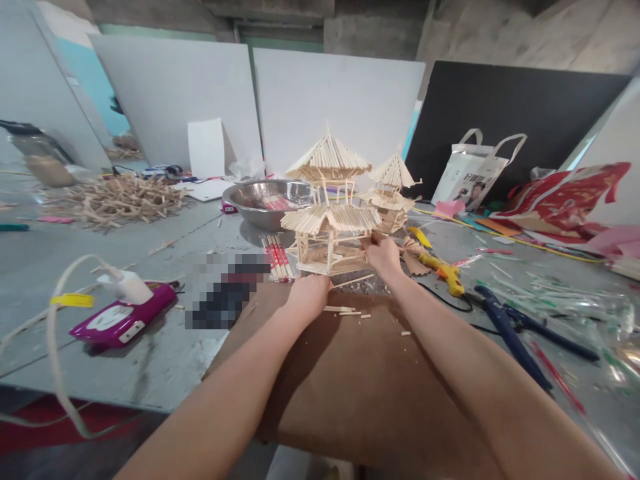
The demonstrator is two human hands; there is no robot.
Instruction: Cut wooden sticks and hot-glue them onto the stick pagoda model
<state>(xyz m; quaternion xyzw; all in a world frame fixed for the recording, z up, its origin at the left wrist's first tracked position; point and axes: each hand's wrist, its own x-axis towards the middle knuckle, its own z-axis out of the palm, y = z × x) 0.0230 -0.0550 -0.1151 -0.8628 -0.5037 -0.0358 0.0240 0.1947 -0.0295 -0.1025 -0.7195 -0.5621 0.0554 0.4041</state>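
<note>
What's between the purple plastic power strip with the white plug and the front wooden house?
In the head view: a dark, pixelated patch I can't identify, then thin red and white sticks by the house.

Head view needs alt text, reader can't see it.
A two-tiered stick pavilion, with a person's left hand at its front base and right hand at its right side. Behind it are a smaller pavilion and a metal bowl; a purple power strip lies left, a yellow glue gun right.
</note>
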